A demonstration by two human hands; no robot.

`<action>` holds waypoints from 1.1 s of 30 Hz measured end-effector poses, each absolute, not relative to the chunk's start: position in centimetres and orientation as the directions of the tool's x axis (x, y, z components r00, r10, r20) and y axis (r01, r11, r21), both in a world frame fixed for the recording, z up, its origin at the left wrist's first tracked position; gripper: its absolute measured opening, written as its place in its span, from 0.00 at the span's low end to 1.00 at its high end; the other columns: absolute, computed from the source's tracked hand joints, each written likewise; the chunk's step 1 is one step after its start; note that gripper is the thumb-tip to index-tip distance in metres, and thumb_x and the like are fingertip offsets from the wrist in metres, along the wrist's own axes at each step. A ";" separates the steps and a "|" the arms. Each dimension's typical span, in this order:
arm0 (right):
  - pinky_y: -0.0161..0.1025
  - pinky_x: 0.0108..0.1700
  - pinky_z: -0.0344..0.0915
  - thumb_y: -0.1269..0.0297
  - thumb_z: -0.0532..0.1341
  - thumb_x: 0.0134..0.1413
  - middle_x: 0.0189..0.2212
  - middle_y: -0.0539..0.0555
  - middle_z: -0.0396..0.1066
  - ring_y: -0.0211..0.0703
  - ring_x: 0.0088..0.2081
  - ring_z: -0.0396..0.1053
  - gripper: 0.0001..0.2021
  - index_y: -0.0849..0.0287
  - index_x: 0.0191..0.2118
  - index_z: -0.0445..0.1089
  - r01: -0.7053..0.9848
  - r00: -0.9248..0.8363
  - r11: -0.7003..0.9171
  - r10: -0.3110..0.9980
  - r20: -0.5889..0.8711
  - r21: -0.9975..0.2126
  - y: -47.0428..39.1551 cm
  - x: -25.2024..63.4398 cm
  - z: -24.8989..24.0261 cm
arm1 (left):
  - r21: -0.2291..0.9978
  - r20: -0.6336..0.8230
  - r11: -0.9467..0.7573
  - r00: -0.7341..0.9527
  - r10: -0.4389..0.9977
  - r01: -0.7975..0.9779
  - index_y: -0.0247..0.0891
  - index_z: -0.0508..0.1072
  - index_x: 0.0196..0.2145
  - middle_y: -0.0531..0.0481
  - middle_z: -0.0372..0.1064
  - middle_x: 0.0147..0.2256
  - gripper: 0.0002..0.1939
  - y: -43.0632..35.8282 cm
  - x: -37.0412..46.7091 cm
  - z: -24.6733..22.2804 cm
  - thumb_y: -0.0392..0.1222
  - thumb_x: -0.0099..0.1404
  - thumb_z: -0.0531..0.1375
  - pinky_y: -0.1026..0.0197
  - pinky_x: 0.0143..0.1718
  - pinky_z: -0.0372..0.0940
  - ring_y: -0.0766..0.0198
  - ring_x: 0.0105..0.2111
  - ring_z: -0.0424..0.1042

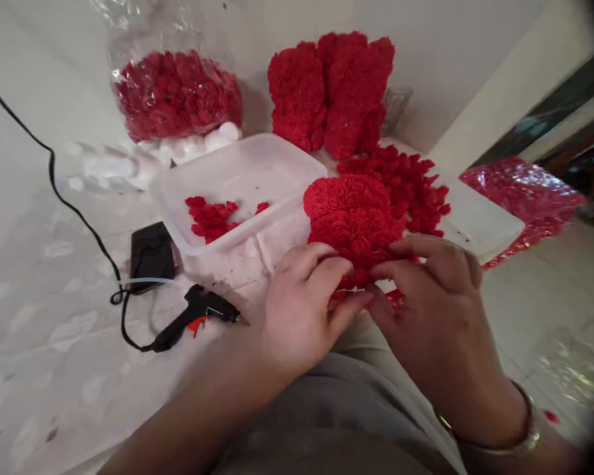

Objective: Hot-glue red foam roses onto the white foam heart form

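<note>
A red shape covered in artificial roses (354, 211) lies in front of me at the table's edge. My left hand (304, 303) grips its near edge from the left, fingers curled and thumb pointing right. From the right, my right hand (435, 303) pinches the same edge, its thumb and fingertips close to those of the left. Whether a single loose flower sits between the fingertips is hidden. Just behind lies a pile of red artificial flowers (400, 185). Left of my hands a black glue gun (198, 313) rests on its side, a pale glue stick at its back.
A white plastic tray (297, 158) holds a few red roses. Behind it stand a clear bag of red roses (178, 95), white foam pieces (222, 135) and finished rose-covered shapes (331, 92). A black box (152, 254) and cord lie left; shiny pink-red bags (525, 198) are right.
</note>
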State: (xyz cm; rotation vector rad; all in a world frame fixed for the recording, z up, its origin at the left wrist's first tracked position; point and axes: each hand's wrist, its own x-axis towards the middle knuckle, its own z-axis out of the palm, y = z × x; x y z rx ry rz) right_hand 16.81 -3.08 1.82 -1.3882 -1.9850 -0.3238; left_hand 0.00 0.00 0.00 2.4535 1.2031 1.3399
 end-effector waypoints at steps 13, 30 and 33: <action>0.52 0.51 0.72 0.73 0.65 0.55 0.44 0.61 0.73 0.52 0.48 0.73 0.13 0.59 0.47 0.69 0.797 -0.069 0.498 0.636 0.769 -0.341 -2.5 18.4 0.9 | 0.398 0.622 -0.573 0.248 0.743 0.717 0.39 0.76 0.30 0.48 0.73 0.37 0.02 0.6 1.5 1.6 0.35 0.61 0.63 0.52 0.42 0.65 0.56 0.39 0.71; 0.58 0.52 0.72 0.67 0.64 0.57 0.45 0.60 0.73 0.55 0.50 0.72 0.14 0.56 0.49 0.68 0.722 0.167 0.431 0.651 0.740 -0.542 -2.1 20.5 -4.9 | 0.531 0.418 -0.439 0.226 0.880 0.725 0.40 0.75 0.31 0.50 0.73 0.35 0.04 0.7 1.3 2.8 0.34 0.63 0.62 0.53 0.45 0.66 0.57 0.40 0.72; 0.59 0.53 0.71 0.66 0.66 0.56 0.45 0.61 0.73 0.56 0.50 0.72 0.14 0.56 0.48 0.69 0.724 0.162 0.436 0.645 0.747 -0.534 -1.9 20.5 -5.1 | 0.515 0.476 -0.497 0.249 0.844 0.698 0.40 0.75 0.35 0.50 0.73 0.37 0.04 0.3 1.0 2.8 0.32 0.63 0.62 0.55 0.46 0.66 0.58 0.42 0.72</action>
